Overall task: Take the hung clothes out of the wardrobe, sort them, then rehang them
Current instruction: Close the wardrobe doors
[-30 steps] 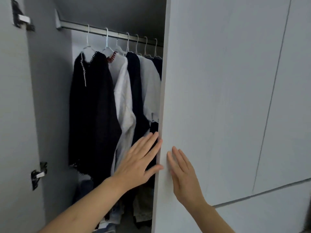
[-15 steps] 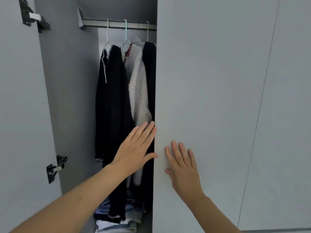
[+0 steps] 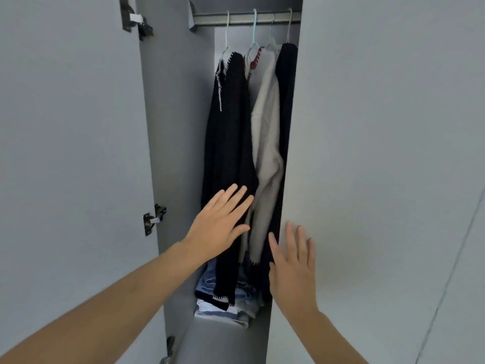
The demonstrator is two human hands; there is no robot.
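A grey wardrobe stands partly open. On its metal rail (image 3: 246,19) hang a black knit garment with white stitching (image 3: 227,132), a cream-white garment (image 3: 266,143) and a dark garment (image 3: 286,101), on pale hangers. My left hand (image 3: 219,224) reaches in with straight fingers in front of the black garment's lower part. My right hand (image 3: 292,261) lies flat with spread fingers on the edge of the right door (image 3: 367,153). That door hides the rest of the rail.
The left door (image 3: 70,153) is swung open, with metal hinges (image 3: 152,219) on its inner edge. A stack of folded jeans and pale clothes (image 3: 231,298) lies on the wardrobe floor under the hanging garments.
The view shifted, so the right door now covers more of the rail and fewer garments show. My left hand moved left, off the door edge, in front of the black garment.
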